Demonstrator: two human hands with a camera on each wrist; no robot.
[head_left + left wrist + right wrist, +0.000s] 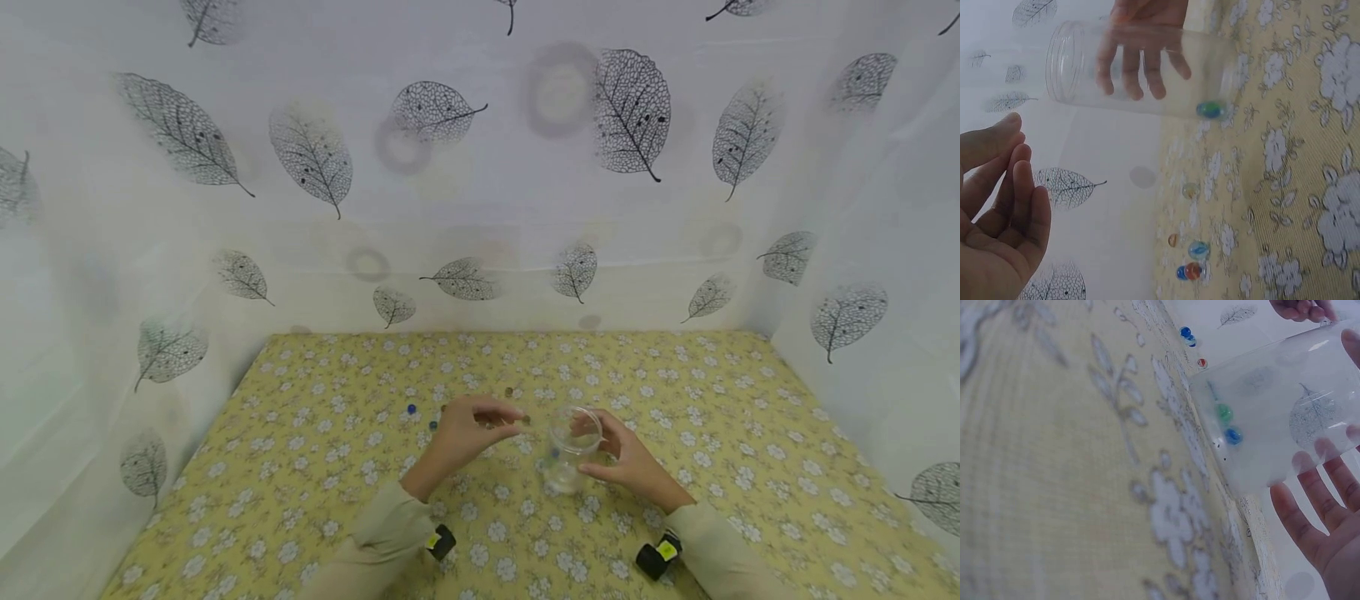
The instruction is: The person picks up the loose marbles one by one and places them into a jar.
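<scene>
Tablecloth (315, 467), yellow and floral, meets leaf-printed curtain walls (480, 208).

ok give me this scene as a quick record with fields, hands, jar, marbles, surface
left hand: fingers pinched together above the cloth, just left of the jar; what it pinches is too small to tell
right hand: fingers curled round the jar, holding it
jar: clear plastic, open, base on the cloth
inside jar: blue-green marble at the bottom
loose marbles: several scattered on the cloth beyond the left hand
surface: yellow floral tablecloth
backdrop: white leaf-print curtain
</scene>
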